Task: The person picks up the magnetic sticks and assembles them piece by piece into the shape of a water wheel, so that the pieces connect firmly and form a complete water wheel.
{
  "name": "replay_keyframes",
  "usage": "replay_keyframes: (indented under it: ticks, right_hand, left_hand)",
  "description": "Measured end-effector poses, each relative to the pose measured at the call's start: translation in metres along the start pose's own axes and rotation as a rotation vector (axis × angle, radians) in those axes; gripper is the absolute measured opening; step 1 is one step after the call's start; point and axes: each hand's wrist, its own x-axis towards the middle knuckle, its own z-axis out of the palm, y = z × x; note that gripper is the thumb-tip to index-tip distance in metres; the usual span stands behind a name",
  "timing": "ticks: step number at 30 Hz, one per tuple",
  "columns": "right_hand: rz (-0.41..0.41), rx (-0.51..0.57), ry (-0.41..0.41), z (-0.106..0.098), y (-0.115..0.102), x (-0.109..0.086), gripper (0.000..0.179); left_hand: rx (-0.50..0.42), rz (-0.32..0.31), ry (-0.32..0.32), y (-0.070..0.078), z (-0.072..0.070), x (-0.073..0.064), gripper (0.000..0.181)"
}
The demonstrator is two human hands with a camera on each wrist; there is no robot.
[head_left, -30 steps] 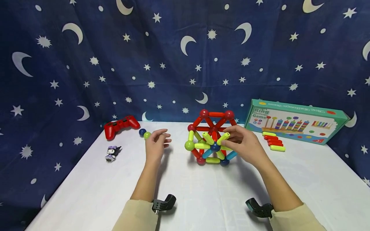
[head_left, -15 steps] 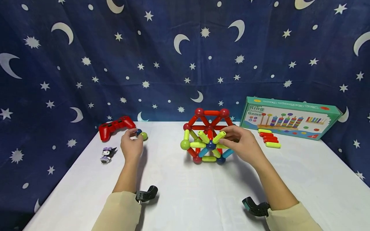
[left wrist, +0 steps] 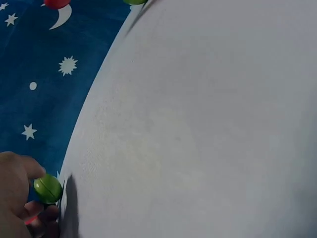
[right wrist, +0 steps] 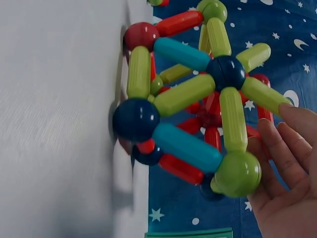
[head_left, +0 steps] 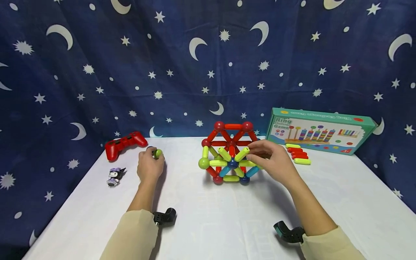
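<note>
In the head view, my left hand (head_left: 150,167) pinches a green ball (head_left: 157,154) at the table's left rear. The left wrist view shows the thumb on this green ball (left wrist: 48,189), with curled fingers below. A dark blue ball beside it is mostly hidden by the hand. My right hand (head_left: 274,162) holds the end of a lime rod (head_left: 242,154) slanting up from a ball-and-rod construction (head_left: 232,143). That construction stands on the table, built of red, lime and blue rods joined by balls. In the right wrist view, the thumb touches the lime rod's tip (right wrist: 265,95).
A red game controller (head_left: 126,145) and a small figurine (head_left: 115,177) lie left of the left hand. Loose lime and red rods (head_left: 299,155) sit at right, before a green game box (head_left: 320,130). A starry blue curtain (head_left: 182,54) hangs behind the white table (head_left: 208,220).
My left hand has moved left to the balls and now pinches the green one. My right hand stays at the construction. The head view has shifted slightly right.
</note>
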Motion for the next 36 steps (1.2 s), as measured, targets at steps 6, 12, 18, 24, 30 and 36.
replay_keyframes:
  ticks: [6,12,18,24,30,36]
  right_hand:
    - [0.003,0.056,-0.009,-0.004,0.002,-0.001,0.036]
    - [-0.002,0.045,-0.018,-0.006,0.000,-0.001,0.035]
    - [-0.004,0.038,-0.031,-0.007,0.000,0.000,0.034]
    - [0.013,0.015,-0.028,-0.008,0.002,-0.002,0.032]
    - [0.025,-0.006,-0.004,-0.005,0.005,-0.005,0.028]
    - [0.036,-0.040,0.006,0.001,0.004,-0.007,0.024]
  left_hand:
    - [0.086,-0.016,-0.022,0.005,-0.005,0.011,0.058]
    - [0.192,0.032,-0.110,0.008,-0.009,0.018,0.060]
    - [0.215,0.086,-0.154,0.009,-0.009,0.019,0.049]
    - [0.219,0.115,-0.274,0.020,-0.007,0.017,0.045]
    - [-0.050,0.228,-0.247,0.035,0.005,0.004,0.042]
    - [-0.523,0.305,-0.119,0.081,0.001,-0.016,0.037]
